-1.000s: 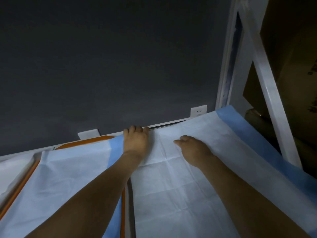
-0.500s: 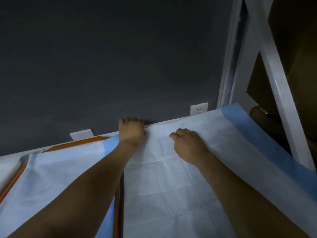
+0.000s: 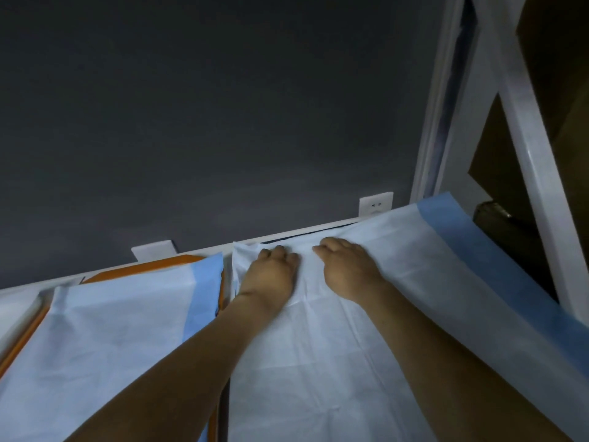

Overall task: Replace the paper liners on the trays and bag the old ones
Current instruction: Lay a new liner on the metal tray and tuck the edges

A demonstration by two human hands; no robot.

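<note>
- Here, the left grip [image 3: 269, 272] lies at the far left corner of the liner [image 3: 318, 362], centre frame. Its fingers curl into bunched paper, but I cannot tell if they pinch it.
- The right grip [image 3: 347, 269] rests just beside it on the same liner, fingers bent; whether it holds the paper is unclear too.
- A second liner [image 3: 105, 330] covers the orange tray [image 3: 143, 271], lower left.
- A socket [image 3: 375, 205] sits on the dark wall [image 3: 223, 122] above.

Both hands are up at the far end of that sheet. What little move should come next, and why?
Probably slide the left hand leftward to flatten the far left corner of the liner. The paper looks rumpled there, while the right hand rests by the far edge and could hold it down.
</note>
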